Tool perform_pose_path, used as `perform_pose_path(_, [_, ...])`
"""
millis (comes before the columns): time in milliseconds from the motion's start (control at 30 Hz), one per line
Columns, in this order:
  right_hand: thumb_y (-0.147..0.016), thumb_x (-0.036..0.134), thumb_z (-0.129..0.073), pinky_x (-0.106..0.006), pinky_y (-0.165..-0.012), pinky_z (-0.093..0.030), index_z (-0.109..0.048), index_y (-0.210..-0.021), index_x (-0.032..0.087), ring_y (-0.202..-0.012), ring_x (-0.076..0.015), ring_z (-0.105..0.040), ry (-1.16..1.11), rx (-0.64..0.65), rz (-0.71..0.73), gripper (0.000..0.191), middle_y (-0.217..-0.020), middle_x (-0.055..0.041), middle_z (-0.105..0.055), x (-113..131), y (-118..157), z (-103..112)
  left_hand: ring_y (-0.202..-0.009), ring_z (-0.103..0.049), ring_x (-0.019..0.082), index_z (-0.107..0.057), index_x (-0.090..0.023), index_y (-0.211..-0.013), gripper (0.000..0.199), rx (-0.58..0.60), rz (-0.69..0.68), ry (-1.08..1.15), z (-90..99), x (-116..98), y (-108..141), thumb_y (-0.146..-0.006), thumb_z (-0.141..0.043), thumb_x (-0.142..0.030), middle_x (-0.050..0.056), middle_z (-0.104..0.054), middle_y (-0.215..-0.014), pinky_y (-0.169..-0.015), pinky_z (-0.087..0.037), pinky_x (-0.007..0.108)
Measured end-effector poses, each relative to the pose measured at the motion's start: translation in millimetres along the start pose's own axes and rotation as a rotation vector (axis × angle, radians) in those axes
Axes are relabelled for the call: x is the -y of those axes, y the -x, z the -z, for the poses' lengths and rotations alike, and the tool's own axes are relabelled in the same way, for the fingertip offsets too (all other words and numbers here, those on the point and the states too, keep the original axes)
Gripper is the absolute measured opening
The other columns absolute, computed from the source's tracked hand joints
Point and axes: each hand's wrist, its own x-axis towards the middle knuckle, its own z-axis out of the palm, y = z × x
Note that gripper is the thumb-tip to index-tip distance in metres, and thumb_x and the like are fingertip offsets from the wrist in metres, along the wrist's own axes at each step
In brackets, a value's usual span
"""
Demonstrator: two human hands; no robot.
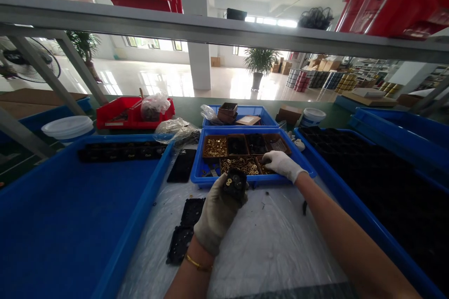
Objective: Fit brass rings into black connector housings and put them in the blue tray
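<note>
My left hand, in a grey-white glove, holds a small black plastic part with brass bits on it, just in front of a blue tray. That tray carries small brown boxes of brass pieces and dark parts. My right hand, gloved in white, reaches into the box at the tray's front right, fingers curled among the brass pieces; whether it pinches one is hidden.
Black plastic plates lie on the clear sheet left of my left wrist. A large blue bin stands left, another with black trays right. Red bins, a white tub and a second blue tray sit behind.
</note>
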Motion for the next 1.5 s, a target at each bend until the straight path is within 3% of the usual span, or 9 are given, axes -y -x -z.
perform_pose_path(133, [-0.089, 0.014, -0.076, -0.039, -0.097, -0.056, -0.073, -0.090, 0.015, -0.096, -0.0191, -0.071, -0.004, 0.009, 0.002, 0.003, -0.096, -0.0038, -0.075, 4, -6, -1, -0.078, -0.073, 0.022, -0.071, -0.012, -0.105, 0.029, 0.003, -0.007, -0.012, -2.0, -1, 1, -0.108, -0.051, -0.033, 0.012, -0.076, -0.094, -0.063, -0.058, 0.031])
perform_pose_path(267, [-0.084, 0.006, -0.074, -0.038, -0.096, -0.054, -0.072, -0.080, 0.014, -0.094, -0.0209, -0.070, -0.105, -0.116, -0.003, 0.009, -0.091, -0.0069, -0.074, 6, -1, 3, -0.079, -0.073, 0.022, -0.071, -0.013, -0.104, 0.030, -0.006, -0.008, -0.004, -2.4, -2, 1, -0.108, -0.050, -0.033, 0.012, -0.076, -0.095, -0.065, -0.058, 0.032])
perform_pose_path(433, [-0.093, 0.022, -0.064, -0.031, -0.093, -0.054, -0.077, -0.100, 0.017, -0.103, -0.0216, -0.071, -0.355, -0.350, 0.030, 0.016, -0.106, -0.0082, -0.076, 19, 34, 1, -0.086, -0.074, 0.024, -0.073, -0.012, -0.102, 0.029, 0.016, -0.028, 0.042, 1.3, -1, -1, -0.108, -0.049, -0.028, 0.011, -0.078, -0.101, -0.071, -0.060, 0.036])
perform_pose_path(567, [-0.092, 0.041, -0.068, -0.032, -0.086, -0.057, -0.078, -0.099, 0.020, -0.096, -0.0223, -0.072, -0.705, -0.427, 0.080, 0.024, -0.101, -0.0061, -0.077, 49, 73, -13, -0.098, -0.073, 0.023, -0.076, -0.012, -0.107, 0.024, 0.166, -0.038, 0.026, 9.6, 5, -2, -0.105, -0.058, -0.027, 0.011, -0.078, -0.108, -0.089, -0.060, 0.037])
perform_pose_path(667, [-0.085, 0.042, -0.078, -0.031, -0.079, -0.055, -0.079, -0.092, 0.022, -0.088, -0.0211, -0.070, -0.982, -0.389, 0.118, 0.022, -0.091, -0.0040, -0.075, 76, 97, -20, -0.105, -0.071, 0.023, -0.077, -0.014, -0.112, 0.023, 0.333, -0.101, -0.047, 15.2, 9, -2, -0.095, -0.078, -0.029, 0.010, -0.077, -0.114, -0.096, -0.056, 0.035])
perform_pose_path(833, [-0.083, 0.037, -0.078, -0.032, -0.079, -0.054, -0.082, -0.088, 0.022, -0.086, -0.0212, -0.070, -1.021, -0.287, 0.142, 0.016, -0.088, -0.0041, -0.076, 104, 117, -19, -0.102, -0.069, 0.019, -0.079, -0.020, -0.114, 0.027, 0.419, -0.194, -0.137, 17.0, 10, -1, -0.089, -0.085, -0.029, 0.006, -0.077, -0.111, -0.097, -0.053, 0.030])
perform_pose_path(967, [-0.082, 0.037, -0.077, -0.033, -0.078, -0.055, -0.082, -0.087, 0.022, -0.085, -0.0221, -0.072, -1.029, -0.246, 0.108, 0.016, -0.088, -0.0044, -0.077, 110, 119, -19, -0.103, -0.068, 0.018, -0.080, -0.023, -0.117, 0.029, 0.432, -0.213, -0.180, 17.5, 9, -1, -0.089, -0.085, -0.027, 0.005, -0.077, -0.104, -0.097, -0.051, 0.027])
perform_pose_path(1267, [-0.081, 0.034, -0.074, -0.033, -0.077, -0.054, -0.081, -0.083, 0.022, -0.083, -0.0206, -0.070, -1.008, -0.186, 0.108, 0.014, -0.086, -0.0034, -0.076, 114, 122, -18, -0.120, -0.065, 0.023, -0.076, -0.027, -0.128, 0.043, 0.437, -0.209, -0.258, 17.9, 9, 2, -0.086, -0.087, -0.030, 0.006, -0.076, -0.120, -0.104, -0.046, 0.029])
perform_pose_path(1500, [-0.081, 0.033, -0.075, -0.032, -0.077, -0.054, -0.080, -0.083, 0.023, -0.083, -0.0203, -0.070, -1.023, -0.204, 0.114, 0.012, -0.085, -0.0034, -0.075, 112, 121, -22, -0.118, -0.066, 0.022, -0.076, -0.027, -0.129, 0.046, 0.455, -0.227, -0.290, 19.8, 7, 1, -0.085, -0.088, -0.031, 0.005, -0.073, -0.129, -0.102, -0.048, 0.029])
